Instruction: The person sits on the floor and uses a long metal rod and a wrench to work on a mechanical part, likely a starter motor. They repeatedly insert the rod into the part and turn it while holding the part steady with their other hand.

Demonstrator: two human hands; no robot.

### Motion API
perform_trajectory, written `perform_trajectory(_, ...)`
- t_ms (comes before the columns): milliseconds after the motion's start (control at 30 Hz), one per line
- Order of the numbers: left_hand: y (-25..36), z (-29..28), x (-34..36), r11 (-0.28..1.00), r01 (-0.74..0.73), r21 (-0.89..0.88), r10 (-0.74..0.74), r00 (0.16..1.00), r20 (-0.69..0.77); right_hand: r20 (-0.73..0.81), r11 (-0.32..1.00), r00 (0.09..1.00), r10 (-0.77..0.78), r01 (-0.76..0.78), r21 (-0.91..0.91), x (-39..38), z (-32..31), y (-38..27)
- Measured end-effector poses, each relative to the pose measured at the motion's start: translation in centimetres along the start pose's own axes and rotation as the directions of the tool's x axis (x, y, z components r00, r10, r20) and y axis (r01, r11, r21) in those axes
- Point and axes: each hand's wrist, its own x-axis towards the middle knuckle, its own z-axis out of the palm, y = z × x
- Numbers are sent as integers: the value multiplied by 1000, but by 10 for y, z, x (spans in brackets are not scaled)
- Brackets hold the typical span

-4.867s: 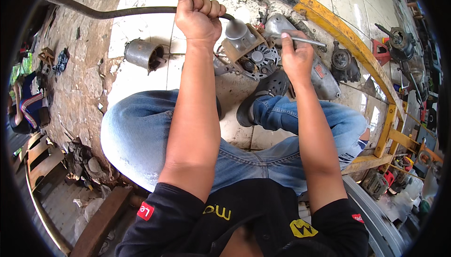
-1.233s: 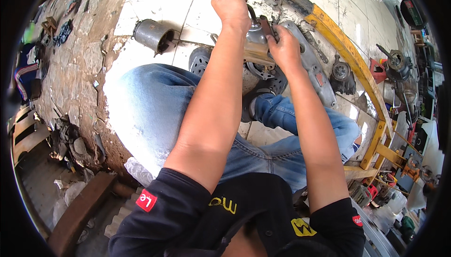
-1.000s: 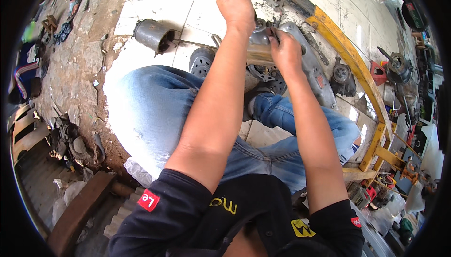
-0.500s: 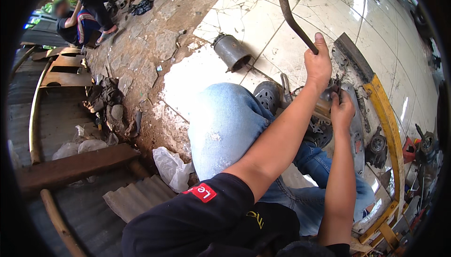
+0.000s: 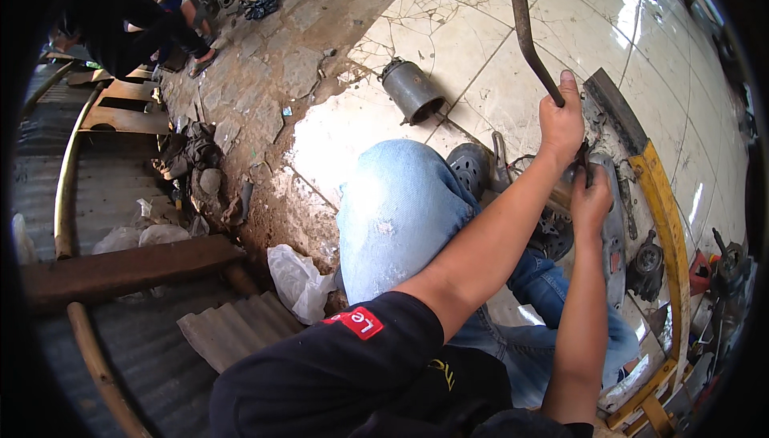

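My left hand (image 5: 563, 128) is closed round the lower end of a long, bent dark metal bar (image 5: 525, 30), its thumb pointing up along it. The bar rises away toward the top of the view. Just below, my right hand (image 5: 591, 200) has its fingers curled at a dark metal piece beside a brownish cylinder; the fingers hide most of what it grips. A long grey metal part (image 5: 615, 250) lies on the floor alongside that hand. Between my forearm and my shoe (image 5: 469, 167) stands an upright metal lever (image 5: 500, 154).
A dark metal cylinder (image 5: 414, 92) lies on the cracked tiles ahead. To the right curves a yellow metal frame (image 5: 665, 222), with greasy machine parts (image 5: 646, 266) near it. A white plastic bag (image 5: 298, 282) and corrugated sheets (image 5: 236, 330) are at left. Another person (image 5: 132, 26) is at the far left.
The whole view has shifted slightly, so things sit farther right. Both my hands keep their grips, the bar still in the left. The person at far left has changed posture.
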Motion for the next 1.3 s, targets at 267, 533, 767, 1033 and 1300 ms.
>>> perform_trajectory(267, -4, -5, 4, 1000, 9, -10, -9, 1000, -19, 35, 999, 999, -18, 20, -35, -3, -4, 4)
perform_trajectory(533, -2, -3, 0, 999, -5, -35, 5, 1000, -6, 5, 995, 997, 73, -72, -66, 0, -11, 21)
perform_trajectory(767, 3, -5, -1, 972, 12, -236, -7, 1000, 23, -3, 921, 935, 353, -347, 177, -9, -15, 22)
perform_trajectory(1033, 2, -8, -3, 973, 5, -229, 12, 997, 71, -45, 921, 945, 324, -305, 241, 1, 7, 8)
perform_trajectory(1300, 1, -8, -6, 958, 8, -286, 13, 997, 70, 44, 772, 867, 496, -464, 435, 6, 13, 1)
